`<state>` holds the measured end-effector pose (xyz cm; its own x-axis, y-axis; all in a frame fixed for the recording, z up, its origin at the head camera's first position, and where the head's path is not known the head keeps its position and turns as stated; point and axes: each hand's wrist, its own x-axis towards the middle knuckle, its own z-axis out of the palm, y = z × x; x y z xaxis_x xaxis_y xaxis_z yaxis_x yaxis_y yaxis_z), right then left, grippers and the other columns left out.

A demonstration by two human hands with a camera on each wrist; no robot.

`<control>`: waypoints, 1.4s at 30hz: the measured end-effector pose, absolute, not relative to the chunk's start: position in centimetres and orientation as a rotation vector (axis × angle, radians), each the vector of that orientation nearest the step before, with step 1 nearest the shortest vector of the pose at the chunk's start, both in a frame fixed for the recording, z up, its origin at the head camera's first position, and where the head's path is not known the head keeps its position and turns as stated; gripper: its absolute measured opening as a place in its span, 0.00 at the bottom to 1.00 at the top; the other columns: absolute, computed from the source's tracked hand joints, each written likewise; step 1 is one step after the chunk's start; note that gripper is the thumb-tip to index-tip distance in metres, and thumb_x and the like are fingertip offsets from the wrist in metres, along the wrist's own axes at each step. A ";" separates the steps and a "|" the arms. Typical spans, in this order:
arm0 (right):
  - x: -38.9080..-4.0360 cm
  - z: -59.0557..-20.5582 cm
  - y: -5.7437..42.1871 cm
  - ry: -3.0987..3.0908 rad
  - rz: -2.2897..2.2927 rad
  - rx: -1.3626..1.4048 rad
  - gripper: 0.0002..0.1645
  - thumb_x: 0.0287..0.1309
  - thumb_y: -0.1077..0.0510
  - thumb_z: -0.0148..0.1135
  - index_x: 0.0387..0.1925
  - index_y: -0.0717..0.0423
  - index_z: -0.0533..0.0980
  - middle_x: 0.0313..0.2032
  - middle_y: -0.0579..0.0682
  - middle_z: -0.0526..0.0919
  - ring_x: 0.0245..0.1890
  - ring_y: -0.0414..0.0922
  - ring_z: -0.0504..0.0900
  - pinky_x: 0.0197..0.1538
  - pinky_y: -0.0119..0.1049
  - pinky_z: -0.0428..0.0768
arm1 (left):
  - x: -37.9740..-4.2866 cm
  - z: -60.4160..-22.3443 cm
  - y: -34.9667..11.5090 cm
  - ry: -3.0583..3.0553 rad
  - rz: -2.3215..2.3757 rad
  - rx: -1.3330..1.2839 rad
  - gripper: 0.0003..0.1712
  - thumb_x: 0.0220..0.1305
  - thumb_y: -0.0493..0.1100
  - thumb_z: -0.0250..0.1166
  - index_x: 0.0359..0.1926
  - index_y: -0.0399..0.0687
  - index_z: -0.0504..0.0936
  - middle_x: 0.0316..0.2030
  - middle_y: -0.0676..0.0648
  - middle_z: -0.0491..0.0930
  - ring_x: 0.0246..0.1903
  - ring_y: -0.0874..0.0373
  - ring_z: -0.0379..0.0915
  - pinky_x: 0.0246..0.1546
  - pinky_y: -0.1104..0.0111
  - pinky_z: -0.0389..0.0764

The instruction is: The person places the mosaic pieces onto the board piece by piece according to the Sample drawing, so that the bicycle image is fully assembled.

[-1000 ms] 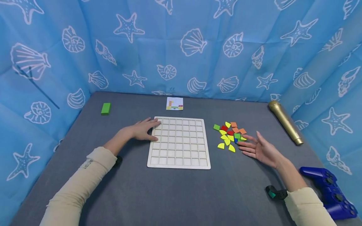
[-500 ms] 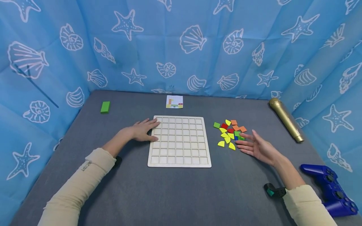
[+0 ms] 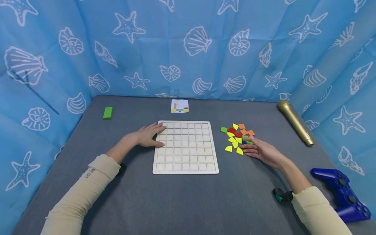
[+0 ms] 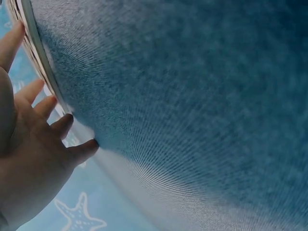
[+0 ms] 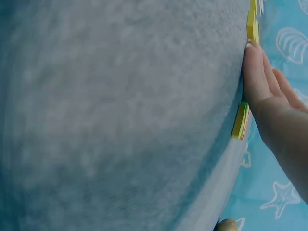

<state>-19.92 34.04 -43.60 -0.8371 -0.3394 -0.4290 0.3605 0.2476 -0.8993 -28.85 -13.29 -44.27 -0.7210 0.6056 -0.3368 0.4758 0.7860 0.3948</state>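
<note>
A white grid board [image 3: 185,150] lies flat in the middle of the grey table. My left hand [image 3: 145,135] rests on its left edge with spread fingers; the left wrist view shows fingertips along the board's rim [image 4: 42,57]. To the right of the board is a loose cluster of small tiles: yellow quarter rounds [image 3: 228,148], orange squares [image 3: 241,126], red pieces [image 3: 231,130], a green square [image 3: 224,129] and a blue bit [image 3: 244,142]. My right hand [image 3: 263,152] reaches over the cluster's right side, fingers extended, thumb by a green tile [image 3: 245,137].
A pattern card [image 3: 180,106] lies behind the board. At the back left is a green block [image 3: 107,113]. A gold microphone [image 3: 295,123] and a blue game controller [image 3: 340,194] lie at the right. A blue seashell curtain [image 3: 173,39] surrounds the table.
My right hand has moved slightly left over the tiles, and its thumb has come down closer to the fingers. The left hand stays on the board's edge.
</note>
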 end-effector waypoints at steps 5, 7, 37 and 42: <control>-19.8 -43.5 33.1 2.185 -1.474 -0.006 0.39 0.73 0.47 0.46 0.72 0.66 0.48 0.63 0.69 0.65 0.59 0.55 0.71 0.56 0.39 0.74 | -28.8 -44.5 -13.3 2.538 0.392 0.819 0.50 0.63 0.64 0.59 0.75 0.48 0.47 0.74 0.41 0.40 0.72 0.43 0.30 0.64 0.39 0.38; -19.7 -43.5 32.8 2.267 -1.407 -0.047 0.36 0.71 0.52 0.50 0.71 0.65 0.52 0.60 0.68 0.68 0.57 0.55 0.73 0.53 0.39 0.76 | -28.9 -44.5 -13.3 2.538 0.393 0.816 0.50 0.63 0.64 0.59 0.75 0.48 0.47 0.74 0.42 0.40 0.72 0.44 0.30 0.64 0.39 0.37; -20.5 -45.1 31.1 2.688 -1.004 -0.468 0.27 0.53 0.70 0.66 0.56 0.65 0.73 0.43 0.55 0.79 0.42 0.51 0.76 0.43 0.43 0.76 | -28.7 -44.3 -13.3 2.510 0.383 0.828 0.51 0.63 0.65 0.59 0.76 0.49 0.46 0.74 0.42 0.38 0.72 0.44 0.29 0.65 0.41 0.36; -20.8 -45.0 31.0 2.684 -0.992 -0.500 0.27 0.52 0.71 0.67 0.55 0.64 0.74 0.42 0.54 0.79 0.41 0.50 0.75 0.42 0.41 0.76 | -28.7 -44.4 -13.3 2.522 0.375 0.812 0.51 0.63 0.65 0.58 0.76 0.49 0.46 0.74 0.43 0.38 0.72 0.44 0.29 0.65 0.41 0.35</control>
<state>-20.78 31.01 -45.00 -0.9137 -0.3937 -0.1008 -0.2336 0.7117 -0.6625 -28.65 -13.34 -44.38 -0.7189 0.6046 -0.3429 0.4788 0.7884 0.3863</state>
